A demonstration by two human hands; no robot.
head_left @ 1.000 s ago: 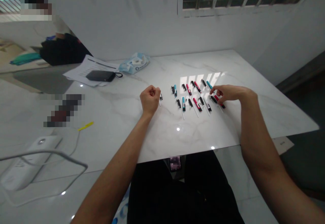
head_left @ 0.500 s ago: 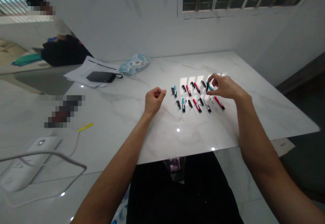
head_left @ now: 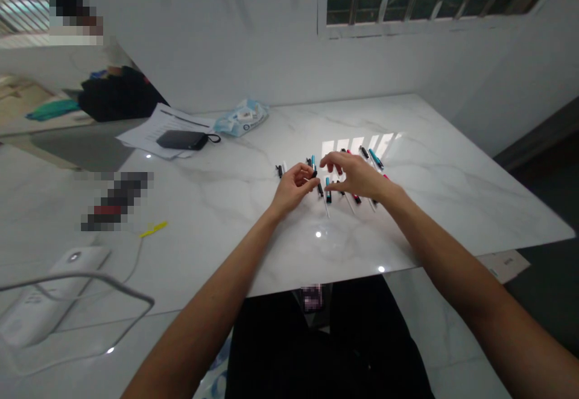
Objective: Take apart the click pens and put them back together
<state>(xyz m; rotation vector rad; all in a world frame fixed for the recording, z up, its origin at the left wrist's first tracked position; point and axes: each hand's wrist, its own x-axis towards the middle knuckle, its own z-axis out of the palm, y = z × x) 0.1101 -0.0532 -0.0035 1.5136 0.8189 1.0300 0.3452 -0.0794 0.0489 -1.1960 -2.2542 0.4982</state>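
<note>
Two rows of small pen parts lie on the white marble table point(head_left: 420, 206): a teal barrel point(head_left: 374, 157), a black piece point(head_left: 363, 151), red barrels point(head_left: 355, 197), a teal piece point(head_left: 327, 184) and thin white refills. My left hand point(head_left: 293, 185) is curled, its fingertips pinching a small black pen part point(head_left: 313, 174). My right hand point(head_left: 355, 177) hovers over the rows right beside it, with index finger and thumb spread apart and almost touching the left fingertips. A black-and-white piece point(head_left: 280, 171) lies alone just left of my left hand.
At the back left lie papers point(head_left: 156, 126) with a black pouch point(head_left: 182, 140) on them and a pack of wipes point(head_left: 240, 116). A yellow strip point(head_left: 154, 228), a white device point(head_left: 43, 299) with a cable and a grey wire frame point(head_left: 136, 295) are at the near left.
My right hand left the right end of the rows and moved left to meet my left hand. My left hand shifted right and opened slightly. A black-and-white piece now lies where it was.
</note>
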